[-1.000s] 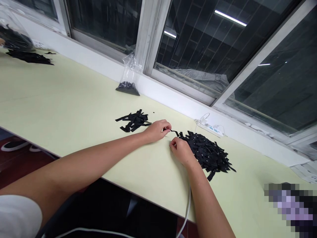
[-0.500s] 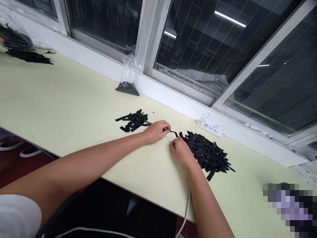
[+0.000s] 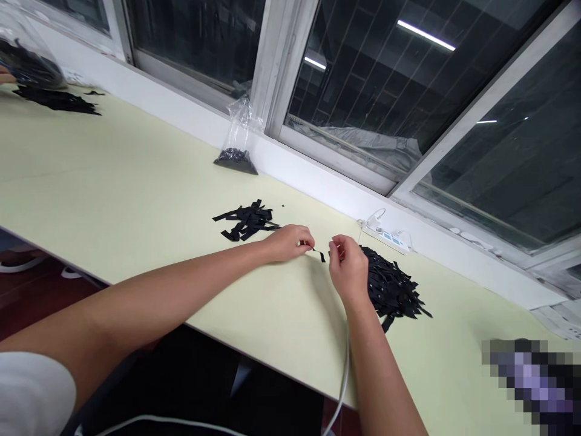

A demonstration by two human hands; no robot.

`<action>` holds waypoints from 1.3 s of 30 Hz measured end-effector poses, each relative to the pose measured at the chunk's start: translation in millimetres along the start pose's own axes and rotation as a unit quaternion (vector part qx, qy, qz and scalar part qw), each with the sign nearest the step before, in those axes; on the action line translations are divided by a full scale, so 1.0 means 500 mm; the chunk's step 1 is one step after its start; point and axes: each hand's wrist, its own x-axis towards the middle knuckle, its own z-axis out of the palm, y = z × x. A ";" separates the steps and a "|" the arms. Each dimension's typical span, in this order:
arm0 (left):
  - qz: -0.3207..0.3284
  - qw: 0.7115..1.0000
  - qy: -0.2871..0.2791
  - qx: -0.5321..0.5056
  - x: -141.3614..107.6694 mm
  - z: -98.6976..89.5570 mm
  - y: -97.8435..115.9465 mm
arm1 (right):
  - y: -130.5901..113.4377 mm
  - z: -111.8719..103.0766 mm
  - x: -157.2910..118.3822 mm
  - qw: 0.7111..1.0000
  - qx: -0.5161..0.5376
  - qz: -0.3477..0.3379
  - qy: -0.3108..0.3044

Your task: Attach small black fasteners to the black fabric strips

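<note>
A short black fabric strip (image 3: 322,257) hangs from the pinched fingertips of my left hand (image 3: 292,242), low over the table. My right hand (image 3: 348,266) is raised just right of the strip, apart from it. Its thumb and fingers are curled together, and whatever they hold, if anything, is too small to name. Behind the right hand lies a large pile of black strips (image 3: 394,284), partly hidden by it. A smaller loose heap of black strips (image 3: 249,219) rests beyond my left hand.
A clear plastic bag (image 3: 236,151) with small dark pieces stands by the window wall. A white power strip (image 3: 385,235) sits behind the big pile. A white cable (image 3: 345,369) crosses the table's front edge. At far left, a person's hand touches a bag of black material (image 3: 31,66).
My right hand has lifted and moved up and right, away from the strip. My left hand stays almost in place, and the strip's free end now hangs lower.
</note>
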 end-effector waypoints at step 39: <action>-0.054 0.993 0.013 -0.106 -0.003 0.009 0.013 | 0.025 0.027 -0.009 0.953 0.230 0.142 -0.139</action>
